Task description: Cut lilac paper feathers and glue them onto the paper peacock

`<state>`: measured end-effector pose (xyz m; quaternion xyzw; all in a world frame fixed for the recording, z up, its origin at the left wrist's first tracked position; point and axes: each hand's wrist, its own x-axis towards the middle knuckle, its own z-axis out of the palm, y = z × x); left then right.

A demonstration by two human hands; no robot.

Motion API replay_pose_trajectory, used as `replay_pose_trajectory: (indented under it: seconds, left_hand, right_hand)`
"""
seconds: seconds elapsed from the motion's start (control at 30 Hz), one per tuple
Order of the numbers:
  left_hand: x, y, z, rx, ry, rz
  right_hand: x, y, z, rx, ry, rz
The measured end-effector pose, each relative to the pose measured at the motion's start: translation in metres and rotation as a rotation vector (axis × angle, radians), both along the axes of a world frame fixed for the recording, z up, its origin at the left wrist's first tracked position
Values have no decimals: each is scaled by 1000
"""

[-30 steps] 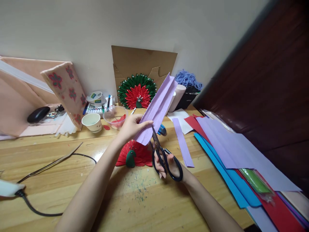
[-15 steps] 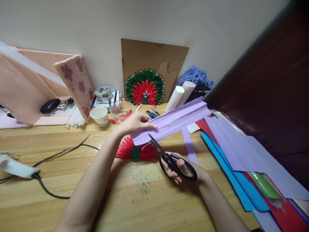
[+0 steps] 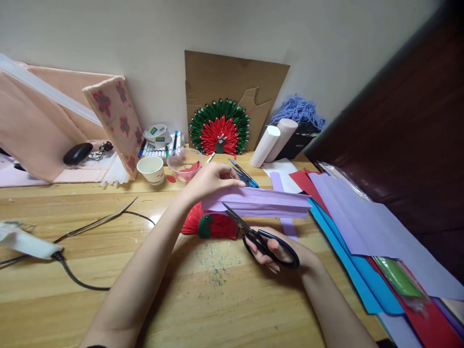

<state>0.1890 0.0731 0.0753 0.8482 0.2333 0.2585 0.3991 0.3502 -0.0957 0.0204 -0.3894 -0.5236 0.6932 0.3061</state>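
Note:
My left hand (image 3: 219,180) pinches the upper left edge of a folded strip of purple crepe paper (image 3: 261,203), which stretches out to the right above the table. In my right hand (image 3: 268,251) is a pair of black-handled scissors (image 3: 250,231), thumb and fingers through the loops. The scissors' blades look nearly closed, their tip by the strip's lower left part; whether they touch it I cannot tell. Behind and below the strip lies a red paper piece (image 3: 224,227) with a dark green bird-head shape (image 3: 205,226) on it, partly covered.
Purple, blue and red sheets (image 3: 348,261) lie on the right. At the back stand a cardboard panel (image 3: 235,72) with a red and green peacock, two white rolls (image 3: 266,145), a paper cup (image 3: 151,170) and a clear bowl (image 3: 184,162). A black cable (image 3: 79,285) runs at left.
The purple strip's right end has swung down, so the strip now lies nearly level. My left hand has shifted slightly up and right; the scissors have hardly moved. The view has shifted a little.

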Motion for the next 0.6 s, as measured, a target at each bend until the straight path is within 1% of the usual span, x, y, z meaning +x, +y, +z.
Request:
replay_pose_trajectory:
  seconds: [0.03,0.1,0.13,0.17,0.2,0.23,0.3,0.37,0.43,0.6]
  left_hand:
    - [2,-3,3,71,-69,89]
    - [5,-12,13,208,-250,330]
    - [6,-18,18,233,-320,445]
    - [6,-24,23,216,-374,546]
    - [7,-30,28,179,-377,613]
    - [7,-37,31,131,-326,630]
    - [9,-46,33,9,-146,522]
    - [14,-51,30,-63,-46,429]
    - [20,-51,24,-94,-21,384]
    - [27,-42,12,-162,-108,397]
  right_hand:
    - [1,1,-3,4,16,-24]
    - [3,3,-12,16,68,-103]
    - [4,4,-17,27,100,-158]
    - [5,6,-21,38,135,-210]
    - [6,8,-25,49,168,-262]
    - [6,9,-28,61,197,-308]
    - [6,12,-31,77,245,-367]
    - [5,14,-32,93,268,-390]
    - [3,15,-32,114,258,-388]
    - [-3,14,-31,162,206,-385]
